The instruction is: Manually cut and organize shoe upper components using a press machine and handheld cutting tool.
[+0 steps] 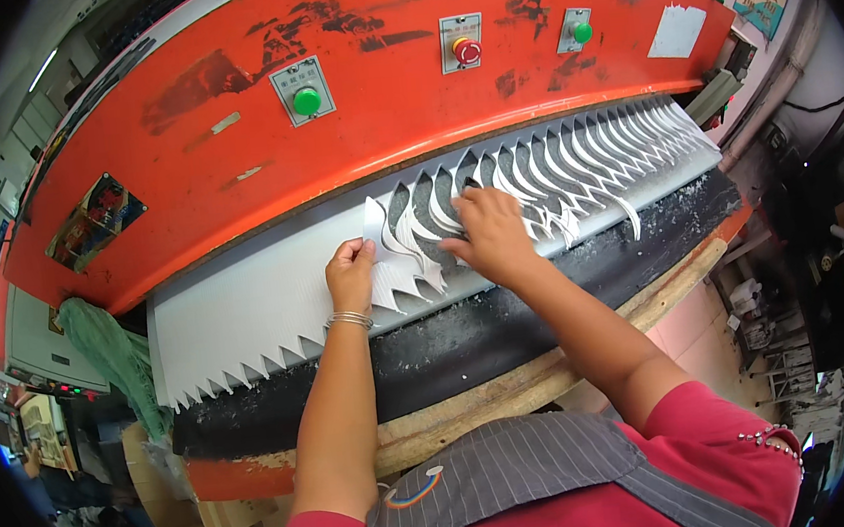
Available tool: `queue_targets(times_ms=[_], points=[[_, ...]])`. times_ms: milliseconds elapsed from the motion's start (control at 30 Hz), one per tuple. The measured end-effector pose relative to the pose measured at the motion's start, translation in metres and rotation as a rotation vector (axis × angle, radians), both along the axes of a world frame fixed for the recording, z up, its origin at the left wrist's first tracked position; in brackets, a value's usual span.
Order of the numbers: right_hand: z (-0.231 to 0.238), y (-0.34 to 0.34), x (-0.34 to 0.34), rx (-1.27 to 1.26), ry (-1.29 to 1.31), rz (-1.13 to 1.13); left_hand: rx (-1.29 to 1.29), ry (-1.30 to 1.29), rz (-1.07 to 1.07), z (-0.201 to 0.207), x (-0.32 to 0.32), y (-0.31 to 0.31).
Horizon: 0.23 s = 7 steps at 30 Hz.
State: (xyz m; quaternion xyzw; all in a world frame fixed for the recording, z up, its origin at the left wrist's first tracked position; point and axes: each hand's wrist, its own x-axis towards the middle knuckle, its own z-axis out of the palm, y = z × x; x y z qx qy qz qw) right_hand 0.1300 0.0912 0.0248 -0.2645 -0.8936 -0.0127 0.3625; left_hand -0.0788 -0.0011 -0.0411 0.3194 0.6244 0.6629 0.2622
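My left hand [351, 273] is closed in a pinch on the pointed white strip [372, 218], which stands up from the sheet. Silver bangles circle that wrist. My right hand [493, 232] reaches onto the row of cut pieces, its fingers bent and its thumb apart from them. Under its fingertips are dark grey curved pieces [424, 203] with white edges; their contact is partly hidden. Left of my hands lies the white ribbed sheet [236, 315], with a jagged front edge. To the right, curved white strips [573, 155] alternate with dark grey shapes.
Behind the bed rises a red machine front [188, 113] with two green buttons [306, 101] and a red stop button [467, 51]. Before the sheet runs a black ledge [451, 361] strewn with white scraps, edged by a wooden rail [494, 398]. Green netting [113, 351] hangs at the left.
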Motion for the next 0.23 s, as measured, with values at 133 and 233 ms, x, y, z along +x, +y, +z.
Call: queue_targets(times_ms=[133,233], points=[[-0.021,-0.001,-0.064,-0.389,-0.277,0.236,0.086,-0.178,-0.082,-0.003,-0.004,-0.001],[-0.033,-0.004,-0.096,-0.592,-0.425,0.280,0.081,-0.114,-0.071,-0.009,-0.007,-0.008]])
